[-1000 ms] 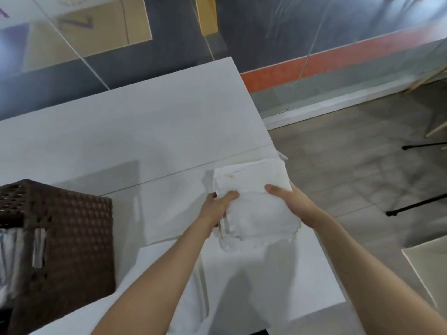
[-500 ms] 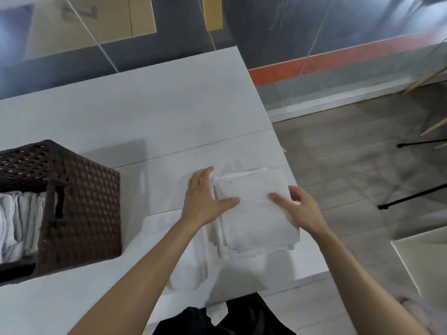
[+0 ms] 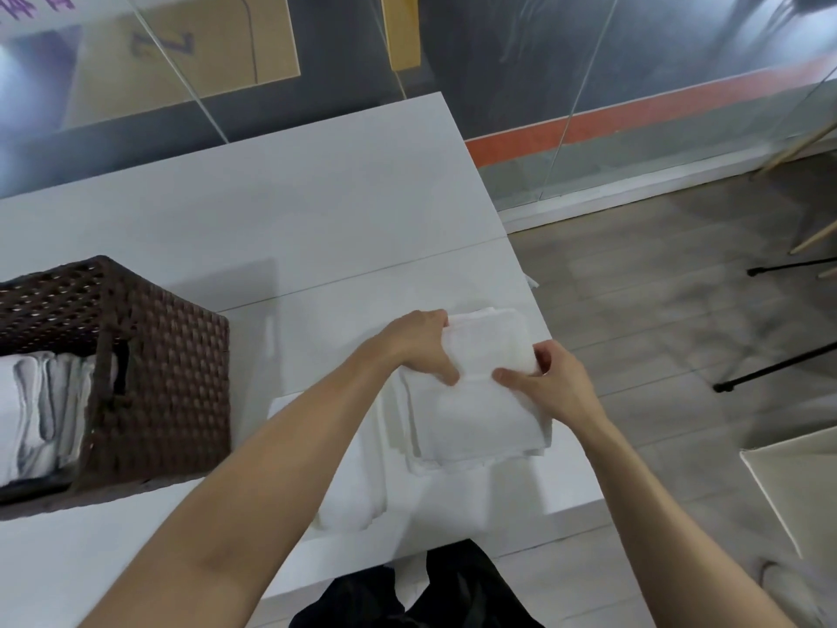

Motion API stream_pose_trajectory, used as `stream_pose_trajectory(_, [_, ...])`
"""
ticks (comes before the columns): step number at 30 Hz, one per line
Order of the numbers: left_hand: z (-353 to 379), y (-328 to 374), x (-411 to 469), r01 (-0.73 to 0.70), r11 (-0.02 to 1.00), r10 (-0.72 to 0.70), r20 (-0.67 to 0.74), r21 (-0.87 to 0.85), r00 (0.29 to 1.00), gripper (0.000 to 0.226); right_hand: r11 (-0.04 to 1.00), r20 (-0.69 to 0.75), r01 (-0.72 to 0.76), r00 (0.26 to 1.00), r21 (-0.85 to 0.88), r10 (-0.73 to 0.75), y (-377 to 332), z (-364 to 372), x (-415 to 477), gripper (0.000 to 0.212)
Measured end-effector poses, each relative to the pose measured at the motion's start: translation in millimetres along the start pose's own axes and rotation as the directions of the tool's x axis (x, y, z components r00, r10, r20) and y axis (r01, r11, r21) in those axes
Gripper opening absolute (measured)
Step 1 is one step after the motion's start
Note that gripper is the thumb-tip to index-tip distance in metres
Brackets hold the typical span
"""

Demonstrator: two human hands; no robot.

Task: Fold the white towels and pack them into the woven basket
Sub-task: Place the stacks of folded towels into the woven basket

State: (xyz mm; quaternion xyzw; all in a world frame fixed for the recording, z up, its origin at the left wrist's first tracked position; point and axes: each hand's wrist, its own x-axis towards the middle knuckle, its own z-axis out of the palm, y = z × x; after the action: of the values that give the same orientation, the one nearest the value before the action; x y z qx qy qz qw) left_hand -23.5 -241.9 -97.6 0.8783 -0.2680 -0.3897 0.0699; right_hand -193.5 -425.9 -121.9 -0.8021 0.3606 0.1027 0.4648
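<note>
A white towel [image 3: 480,410] lies on the white table [image 3: 281,210] near its right edge, its far half folded toward me. My left hand [image 3: 419,344] grips the folded part at its left side, thumb on top. My right hand [image 3: 550,383] pinches the same fold at its right side. To the left stands the dark brown woven basket [image 3: 167,369] with several folded white towels [image 3: 36,410] standing upright inside. Another flat white towel [image 3: 348,482] lies under my left forearm, partly hidden.
The table's right edge runs just past the towel, with wooden floor [image 3: 656,310] beyond. A glass wall [image 3: 543,61] stands behind the table. Black stand legs [image 3: 779,364] cross the floor at right, and a pale panel [image 3: 797,482] sits at lower right.
My hands went from resting flat on the towel to gripping its far part, which is now folded toward me. The view has shifted, showing more of the basket.
</note>
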Motion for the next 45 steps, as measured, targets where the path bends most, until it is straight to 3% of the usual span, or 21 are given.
stream_pose_trajectory(5, [-19.0,-8.8,-35.5,-0.085,0.988,0.083,-0.025,-0.125,0.996,0.075,0.995,0.125,0.021,0.992,0.093,-0.032,-14.1,-16.2,-22.2,0.061])
stream_pose_trajectory(10, [-64.7,-43.3,-100.0,-0.143,0.922,0.135,-0.048,-0.360,0.990,0.063,0.929,0.214,0.137,0.952,0.345,-0.220,-64.2,-16.4,-61.5,0.051])
stream_pose_trajectory(12, [-72.7,-80.3,-127.4,-0.186,0.715,0.140,-0.124,-0.674,0.982,0.044,0.886,0.198,0.166,0.941,0.433,-0.273,-83.2,-5.7,-75.2,0.048])
stream_pose_trajectory(14, [-53.3,-122.5,-139.9,-0.159,0.363,-0.038,-0.185,-0.918,0.982,0.045,0.863,0.163,0.187,0.942,0.470,-0.294,-99.0,7.5,-87.1,0.043])
stream_pose_trajectory(15, [-30.8,-142.3,-140.5,-0.139,0.300,-0.140,-0.188,-0.944,0.972,0.042,0.857,0.153,0.195,0.942,0.478,-0.300,-104.7,15.1,-92.0,0.041])
stream_pose_trajectory(16, [-2.7,-159.9,-138.5,-0.120,0.355,-0.205,-0.203,-0.927,0.958,0.034,0.854,0.144,0.198,0.943,0.480,-0.300,-110.0,22.6,-97.7,0.040])
stream_pose_trajectory(17, [31.7,-176.4,-137.6,-0.064,0.521,-0.230,-0.212,-0.851,0.950,0.026,0.857,0.132,0.203,0.946,0.473,-0.297,-114.0,30.9,-103.2,0.039])
stream_pose_trajectory(19, [102.9,-209.2,-139.8,0.022,0.799,-0.150,-0.164,-0.601,0.975,0.025,0.866,0.092,0.209,0.956,0.454,-0.279,-118.6,47.6,-113.0,0.040])
stream_pose_trajectory(20, [133.0,-222.3,-145.2,0.043,0.877,-0.103,-0.100,-0.479,0.990,0.027,0.871,0.071,0.209,0.961,0.444,-0.267,-120.1,55.7,-117.3,0.041])
stream_pose_trajectory(23, [190.6,-250.6,-169.9,0.049,0.969,-0.049,0.007,-0.242,0.999,0.034,0.889,0.042,0.188,0.973,0.417,-0.225,-119.3,80.8,-127.5,0.041])
stream_pose_trajectory(27, [206.3,-265.0,-199.3,0.087,0.955,-0.085,0.020,-0.285,0.996,0.042,0.890,0.078,0.175,0.970,0.422,-0.228,-125.2,113.3,-146.4,0.041])
stream_pose_trajectory(28, [200.7,-265.3,-204.0,0.116,0.899,-0.128,0.001,-0.423,0.992,0.041,0.883,0.104,0.172,0.965,0.438,-0.240,-128.6,119.8,-152.0,0.041])
stream_pose_trajectory(29, [189.4,-260.7,-212.4,0.143,0.732,-0.191,0.001,-0.666,0.982,0.034,0.869,0.140,0.161,0.957,0.468,-0.252,-131.0,125.7,-156.8,0.041])
stream_pose_trajectory(31, [168.9,-256.0,-221.5,0.029,0.080,-0.235,0.009,-0.996,0.972,0.040,0.831,0.225,0.092,0.941,0.549,-0.253,-130.2,138.7,-161.7,0.044])
stream_pose_trajectory(32, [160.3,-256.5,-225.2,-0.017,-0.242,-0.192,0.030,-0.970,0.981,0.059,0.811,0.272,0.031,0.934,0.584,-0.231,-126.2,146.7,-160.4,0.047])
stream_pose_trajectory(33, [151.9,-255.7,-229.5,-0.039,-0.407,-0.134,0.017,-0.913,0.991,0.075,0.808,0.309,-0.024,0.931,0.589,-0.197,-119.5,158.1,-156.9,0.052])
stream_pose_trajectory(34, [144.1,-251.9,-233.1,-0.044,-0.455,-0.076,-0.010,-0.889,0.997,0.086,0.828,0.335,-0.061,0.929,0.558,-0.157,-110.5,171.9,-151.4,0.057])
stream_pose_trajectory(36, [144.5,-251.9,-227.2,-0.035,-0.397,-0.051,-0.016,-0.917,0.999,0.091,0.915,0.333,-0.094,0.942,0.392,-0.046,-86.0,205.0,-136.0,0.065])
stream_pose_trajectory(37, [149.1,-253.1,-219.7,-0.006,-0.305,-0.083,0.020,-0.952,0.996,0.087,0.958,0.328,-0.102,0.945,0.268,0.009,-69.7,222.4,-125.4,0.065])
stream_pose_trajectory(41, [173.0,-261.3,-187.9,0.181,0.340,-0.325,0.066,-0.923,0.944,0.079,0.997,0.276,-0.060,0.958,-0.058,0.074,-47.3,255.6,-109.8,0.068])
stream_pose_trajectory(45, [184.2,-278.8,-169.4,0.244,0.436,-0.438,0.034,-0.866,0.899,0.089,0.959,0.229,0.089,0.973,-0.269,-0.026,-63.0,229.3,-124.6,0.068])
